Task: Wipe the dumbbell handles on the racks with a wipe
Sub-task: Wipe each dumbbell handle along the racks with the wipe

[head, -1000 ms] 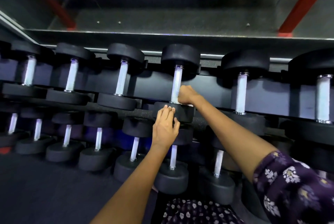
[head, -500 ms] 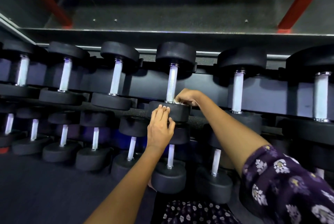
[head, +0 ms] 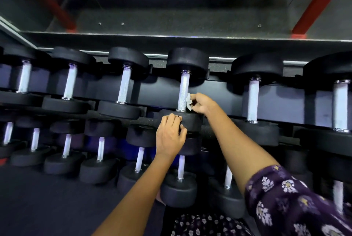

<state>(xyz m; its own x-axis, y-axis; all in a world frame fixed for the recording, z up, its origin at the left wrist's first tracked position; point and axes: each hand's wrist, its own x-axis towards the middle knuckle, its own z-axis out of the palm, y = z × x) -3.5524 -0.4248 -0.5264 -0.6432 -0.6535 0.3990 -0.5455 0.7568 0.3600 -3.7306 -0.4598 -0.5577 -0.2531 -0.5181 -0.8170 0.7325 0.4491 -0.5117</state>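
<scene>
A wipe (head: 188, 101) pinched against a dumbbell handle (head: 183, 91) on the upper rack row.

The small pale wipe sits crumpled at the lower right side of the knurled handle, touching it, pinched in the curled fingers of the right hand (head: 200, 103). Just below, the left hand (head: 169, 136) lies on the near black head (head: 187, 122) of that same dumbbell, fingers together and bent over its rim. More dumbbells stand on either side, with a lower row (head: 101, 149) beneath, and a purple flowered sleeve (head: 289, 199) covers the right upper arm.
</scene>
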